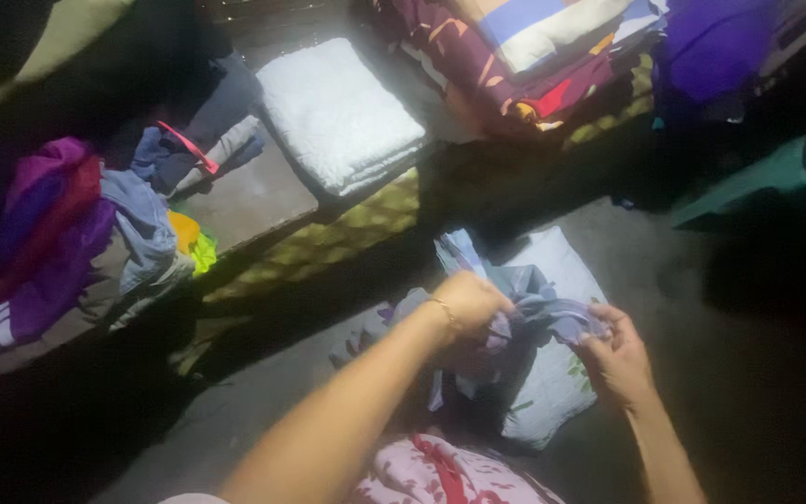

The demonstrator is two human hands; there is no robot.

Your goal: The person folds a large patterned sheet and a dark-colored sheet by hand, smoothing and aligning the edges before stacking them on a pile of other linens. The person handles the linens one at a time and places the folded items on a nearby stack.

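My left hand (470, 303), with a thin bracelet on the wrist, grips a bunched grey-blue garment (526, 297). My right hand (616, 355) pinches the same garment's other end, so the cloth is stretched between the two hands. The garment hangs over a pale pillow (557, 373) with a leaf print that lies on the dark floor. Part of the cloth droops below my left hand in shadow.
A folded white quilt (338, 112) lies on a low bed (254, 201). A heap of purple, blue and yellow clothes (67, 233) sits at the left. Folded patterned blankets (534, 47) are stacked at the top. A green object (748, 182) stands at the right.
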